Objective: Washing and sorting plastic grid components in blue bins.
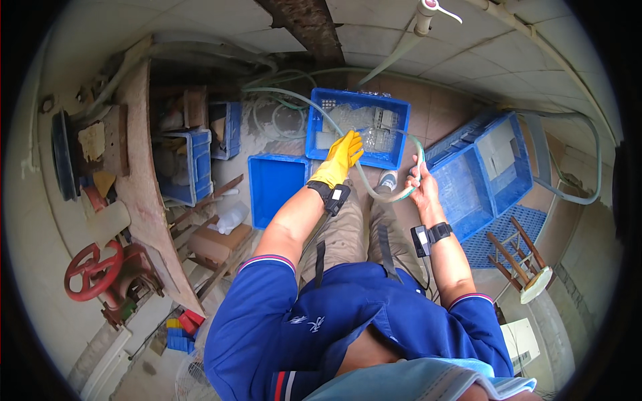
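Observation:
A pale green, see-through hose [384, 196] loops between my hands. My left hand [342, 160], in a yellow rubber glove, appears closed around the hose where it comes in from the upper left; part of the grip is hidden. My bare right hand [422, 186] is wrapped around the hose near its free end, which bends up and left toward a blue crate [309, 137]. Whitish and see-through pieces [364, 123] lie wet in that crate, some in neat rows. Both hands are on the near side of the crate, above my legs.
A plain blue bin [271, 190] stands left of the crate. At right, blue crates [461, 187] sit by a blue perforated mat [508, 234] and a wooden stool [535, 284]. Left are a board partition [144, 180], a red handwheel [93, 271] and a cardboard box [214, 242]. A tap [424, 20] is on the wall.

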Demonstrator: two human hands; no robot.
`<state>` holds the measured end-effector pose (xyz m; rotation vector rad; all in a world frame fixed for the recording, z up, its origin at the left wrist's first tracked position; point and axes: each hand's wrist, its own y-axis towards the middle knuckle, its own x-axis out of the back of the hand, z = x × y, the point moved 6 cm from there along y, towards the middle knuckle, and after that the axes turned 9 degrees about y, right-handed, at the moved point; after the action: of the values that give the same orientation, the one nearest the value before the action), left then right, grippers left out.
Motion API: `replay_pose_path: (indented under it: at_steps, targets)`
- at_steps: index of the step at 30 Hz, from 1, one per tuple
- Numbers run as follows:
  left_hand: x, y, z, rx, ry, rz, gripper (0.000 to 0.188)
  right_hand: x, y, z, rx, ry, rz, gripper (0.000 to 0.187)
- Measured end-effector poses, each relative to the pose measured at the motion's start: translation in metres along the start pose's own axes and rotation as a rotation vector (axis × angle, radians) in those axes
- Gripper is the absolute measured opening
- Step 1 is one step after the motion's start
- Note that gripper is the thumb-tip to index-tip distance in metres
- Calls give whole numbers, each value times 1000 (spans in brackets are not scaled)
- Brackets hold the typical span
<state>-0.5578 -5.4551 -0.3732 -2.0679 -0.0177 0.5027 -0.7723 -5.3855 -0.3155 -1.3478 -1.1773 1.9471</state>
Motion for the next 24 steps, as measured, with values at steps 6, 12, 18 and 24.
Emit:
replay_pose_path:
  at_steps: [6, 12, 18, 24]
  targets:
    - [15, -2, -8, -50, -16, 14, 50, -2, 3, -1, 50, 17, -16, 33]
    - [-11, -18, -3, -10, 51, 79, 50, -8, 1, -15, 51, -13, -50, 33]
    - [-68, -40, 17, 115, 115, 322, 46, -25, 5, -34, 55, -163, 20, 33]
    - [-90, -53, 19, 284, 175, 362, 34, -27, 2, -66, 56, -257, 26, 29]
